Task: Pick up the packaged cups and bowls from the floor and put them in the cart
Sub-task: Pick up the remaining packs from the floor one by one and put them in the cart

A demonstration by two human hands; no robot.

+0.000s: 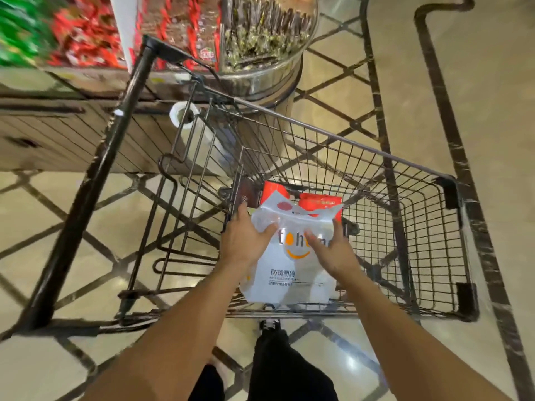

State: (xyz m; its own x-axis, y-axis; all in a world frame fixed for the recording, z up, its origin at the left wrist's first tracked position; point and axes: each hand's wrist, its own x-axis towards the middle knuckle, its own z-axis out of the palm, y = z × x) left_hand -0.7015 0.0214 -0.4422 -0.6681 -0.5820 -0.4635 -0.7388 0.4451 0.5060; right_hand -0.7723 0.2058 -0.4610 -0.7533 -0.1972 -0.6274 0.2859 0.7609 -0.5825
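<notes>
A clear white package of bowls (292, 273) with an orange smile print lies inside the black wire cart (405, 256), near its close rim. Behind it in the basket sits a red and white pack (307, 202). My left hand (246, 241) rests on the package's upper left side, fingers spread across the plastic. My right hand (333, 247) lies on its upper right side, fingers apart and thumb up. Neither hand is closed around the package. Both forearms reach in over the cart's near rim.
The cart's handle bar (95, 175) runs diagonally on the left. A roll of plastic bags (185, 117) stands beside the cart's far corner. A shelf of red snack packs (86, 33) and a round glass bin (260, 41) stand beyond. My shoe (269, 325) is under the rim.
</notes>
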